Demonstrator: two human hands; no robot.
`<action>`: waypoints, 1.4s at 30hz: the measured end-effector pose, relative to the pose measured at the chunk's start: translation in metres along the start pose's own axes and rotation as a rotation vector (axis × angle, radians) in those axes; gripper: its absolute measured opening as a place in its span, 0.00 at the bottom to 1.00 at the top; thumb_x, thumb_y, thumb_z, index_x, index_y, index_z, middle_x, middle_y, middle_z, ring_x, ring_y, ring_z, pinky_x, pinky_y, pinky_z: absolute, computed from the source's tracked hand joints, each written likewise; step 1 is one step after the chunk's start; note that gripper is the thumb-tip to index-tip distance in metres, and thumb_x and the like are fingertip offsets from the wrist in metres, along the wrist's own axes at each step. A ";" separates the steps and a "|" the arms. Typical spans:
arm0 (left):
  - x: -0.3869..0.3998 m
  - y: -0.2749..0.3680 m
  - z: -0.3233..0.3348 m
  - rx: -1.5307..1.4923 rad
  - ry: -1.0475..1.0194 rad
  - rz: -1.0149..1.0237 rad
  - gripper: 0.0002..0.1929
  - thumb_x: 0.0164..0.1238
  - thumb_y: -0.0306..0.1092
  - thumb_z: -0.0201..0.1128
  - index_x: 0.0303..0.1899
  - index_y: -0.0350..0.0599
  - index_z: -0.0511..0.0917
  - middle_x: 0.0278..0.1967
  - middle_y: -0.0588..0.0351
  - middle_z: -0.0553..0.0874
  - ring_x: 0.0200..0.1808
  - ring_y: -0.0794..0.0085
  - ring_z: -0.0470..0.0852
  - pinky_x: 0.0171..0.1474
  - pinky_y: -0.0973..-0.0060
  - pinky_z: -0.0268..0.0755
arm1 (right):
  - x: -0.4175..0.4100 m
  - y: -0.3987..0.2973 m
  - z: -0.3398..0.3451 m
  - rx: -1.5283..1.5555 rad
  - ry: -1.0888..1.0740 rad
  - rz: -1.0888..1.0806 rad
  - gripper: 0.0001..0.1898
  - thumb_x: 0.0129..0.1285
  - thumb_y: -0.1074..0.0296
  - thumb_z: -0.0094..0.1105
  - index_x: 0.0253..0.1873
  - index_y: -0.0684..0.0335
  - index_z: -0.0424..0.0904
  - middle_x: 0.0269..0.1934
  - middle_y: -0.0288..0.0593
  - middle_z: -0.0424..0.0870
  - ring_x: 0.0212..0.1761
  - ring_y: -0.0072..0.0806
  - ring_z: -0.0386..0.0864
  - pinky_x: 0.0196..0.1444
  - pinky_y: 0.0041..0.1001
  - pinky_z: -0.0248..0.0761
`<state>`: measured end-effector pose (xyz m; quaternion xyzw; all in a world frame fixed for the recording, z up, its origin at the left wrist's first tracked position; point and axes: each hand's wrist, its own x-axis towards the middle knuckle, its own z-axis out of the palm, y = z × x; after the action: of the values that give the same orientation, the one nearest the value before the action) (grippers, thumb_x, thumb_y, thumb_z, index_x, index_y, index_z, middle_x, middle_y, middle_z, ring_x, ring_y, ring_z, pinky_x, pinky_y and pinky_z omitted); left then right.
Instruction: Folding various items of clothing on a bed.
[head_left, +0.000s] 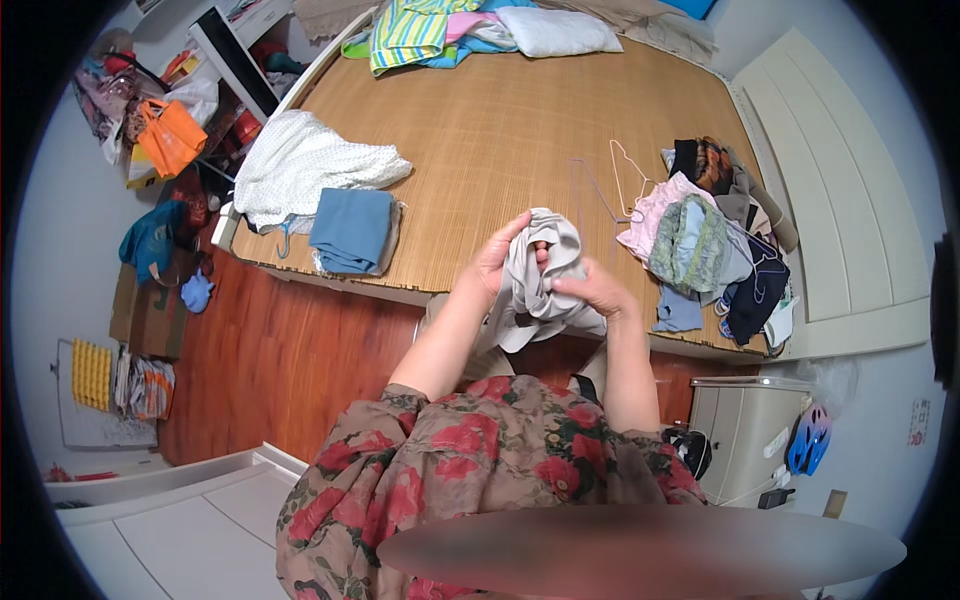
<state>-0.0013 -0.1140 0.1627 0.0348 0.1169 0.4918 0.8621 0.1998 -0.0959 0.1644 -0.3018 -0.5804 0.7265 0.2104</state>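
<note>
A bunched light-grey garment (546, 277) is held up between both hands in front of me, at the near edge of the bed. My left hand (501, 251) grips its left side, with the thumb on the upper fold. On the other side my right hand (596, 289) has hold of the cloth, fingers partly hidden inside its folds. The lower part of the garment hangs over my lap. To the left lies a folded blue cloth (349, 229), beside a white dotted garment (300, 165). A mixed clothes pile (686, 240) sits on the right.
A woven mat (480, 120) covers the bed. Beyond the garment lie a pink-white hanger (622, 180) and a purple hanger (600, 199). A blue hanger (283, 238) hangs near the left edge. At the far end are a white pillow (559, 31) and striped bedding (409, 37).
</note>
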 end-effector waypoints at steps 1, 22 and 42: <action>-0.001 -0.001 0.001 0.030 -0.020 -0.045 0.18 0.69 0.48 0.53 0.40 0.41 0.78 0.24 0.50 0.84 0.22 0.64 0.84 0.30 0.62 0.81 | 0.001 0.005 -0.006 -0.001 -0.003 0.004 0.27 0.53 0.64 0.69 0.57 0.67 0.71 0.50 0.39 0.78 0.49 0.23 0.76 0.53 0.25 0.68; -0.007 0.000 -0.044 0.154 0.140 0.050 0.20 0.69 0.40 0.48 0.57 0.38 0.71 0.52 0.47 0.79 0.53 0.59 0.79 0.58 0.63 0.70 | -0.014 -0.042 -0.022 0.959 0.442 -0.392 0.22 0.71 0.58 0.38 0.63 0.66 0.65 0.61 0.48 0.71 0.62 0.40 0.70 0.64 0.41 0.64; 0.005 -0.018 0.009 -0.009 0.037 0.097 0.17 0.67 0.35 0.56 0.53 0.38 0.72 0.48 0.47 0.82 0.47 0.61 0.83 0.51 0.62 0.77 | 0.016 0.012 0.008 -0.517 0.413 -0.384 0.13 0.57 0.76 0.57 0.48 0.65 0.78 0.40 0.37 0.83 0.41 0.25 0.79 0.47 0.24 0.71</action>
<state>0.0182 -0.1180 0.1677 0.0273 0.1289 0.5342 0.8350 0.1838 -0.0940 0.1504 -0.3705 -0.7359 0.4275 0.3721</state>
